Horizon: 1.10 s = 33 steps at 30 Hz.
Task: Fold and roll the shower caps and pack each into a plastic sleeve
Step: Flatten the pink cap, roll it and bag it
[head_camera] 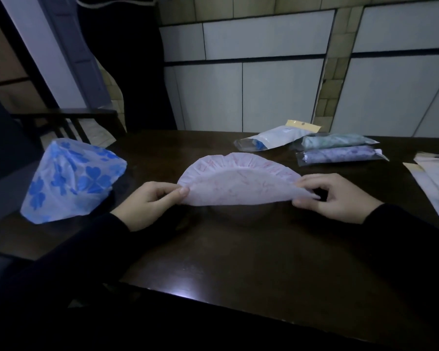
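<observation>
A pale pink shower cap [238, 182], folded into a half circle, is held just above the dark table [238, 254]. My left hand [151, 201] pinches its left corner. The right corner is pinched by my right hand [336, 196]. A white cap with blue clover prints [71, 178] lies bunched at the table's left edge. At the back right lie two rolled caps packed in clear sleeves, one teal [337, 141] and one purple [340, 155]. A partly filled sleeve with a yellow header [276, 136] lies beside them.
Flat plastic sleeves [433, 183] are stacked at the right edge of the table. A dark wooden chair [61, 122] stands to the left. White cabinet doors [264, 92] run along the wall behind the table.
</observation>
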Motion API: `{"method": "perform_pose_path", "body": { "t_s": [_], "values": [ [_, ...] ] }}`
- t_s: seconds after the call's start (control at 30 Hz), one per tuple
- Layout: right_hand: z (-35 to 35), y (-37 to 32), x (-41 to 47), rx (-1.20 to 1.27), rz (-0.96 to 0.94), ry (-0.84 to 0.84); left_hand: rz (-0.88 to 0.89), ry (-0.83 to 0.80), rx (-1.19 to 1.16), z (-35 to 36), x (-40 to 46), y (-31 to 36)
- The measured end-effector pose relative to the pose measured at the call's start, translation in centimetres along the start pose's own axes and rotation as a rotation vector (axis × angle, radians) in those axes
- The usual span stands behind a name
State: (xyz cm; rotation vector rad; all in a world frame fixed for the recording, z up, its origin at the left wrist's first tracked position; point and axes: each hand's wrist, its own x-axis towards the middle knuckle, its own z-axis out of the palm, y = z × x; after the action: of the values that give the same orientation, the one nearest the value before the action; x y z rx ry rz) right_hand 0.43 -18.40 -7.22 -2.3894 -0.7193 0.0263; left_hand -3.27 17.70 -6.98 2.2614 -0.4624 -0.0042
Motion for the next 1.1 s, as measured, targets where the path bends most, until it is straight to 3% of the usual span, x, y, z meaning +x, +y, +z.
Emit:
{"method": "perform_pose_path", "body": {
  "t_s": [0.13, 0.3, 0.37, 0.47, 0.6, 0.7, 0.8, 0.9, 1.0, 1.1],
  "values": [
    [0.1, 0.1, 0.3, 0.138, 0.095, 0.182, 0.046, 0.012, 0.025, 0.3, 0.0, 0.6],
    [0.4, -0.1, 1.3, 0.253, 0.177, 0.331, -0.100, 0.237, -0.142, 1.0, 1.6, 2.5],
    [0.7, -0.2, 2.2, 0.195, 0.263, 0.357, -0.206, 0.252, -0.008, 1.0, 2.4, 2.5],
    [0.9, -0.7, 3.4, -0.088, 0.421, 0.271, -0.373, 0.163, 0.277, 1.1, 3.5, 2.3],
    [1.3, -1.8, 3.7, -0.217, 0.482, 0.251, -0.456, 0.128, 0.525, 1.2, 4.4, 3.1],
    [1.8, -2.7, 3.8, -0.447, 0.367, 0.372, -0.407, 0.258, 0.759, 1.7, 4.6, 4.0],
    [2.8, -4.4, 4.5, -0.578, 0.167, 0.447, -0.198, 0.396, 0.865, 3.4, 5.1, 5.0],
    [3.9, -6.0, 5.6, -0.537, 0.072, 0.301, -0.035, 0.241, 0.845, 5.4, 5.8, 5.5],
    [4.8, -6.0, 6.4, -0.526, 0.082, 0.089, -0.215, -0.064, 0.757, 6.0, 6.7, 4.3],
    [5.1, -4.9, 6.7, -0.504, 0.146, -0.164, -0.348, -0.207, 0.744, 5.6, 7.3, 3.1]
  ]
}}
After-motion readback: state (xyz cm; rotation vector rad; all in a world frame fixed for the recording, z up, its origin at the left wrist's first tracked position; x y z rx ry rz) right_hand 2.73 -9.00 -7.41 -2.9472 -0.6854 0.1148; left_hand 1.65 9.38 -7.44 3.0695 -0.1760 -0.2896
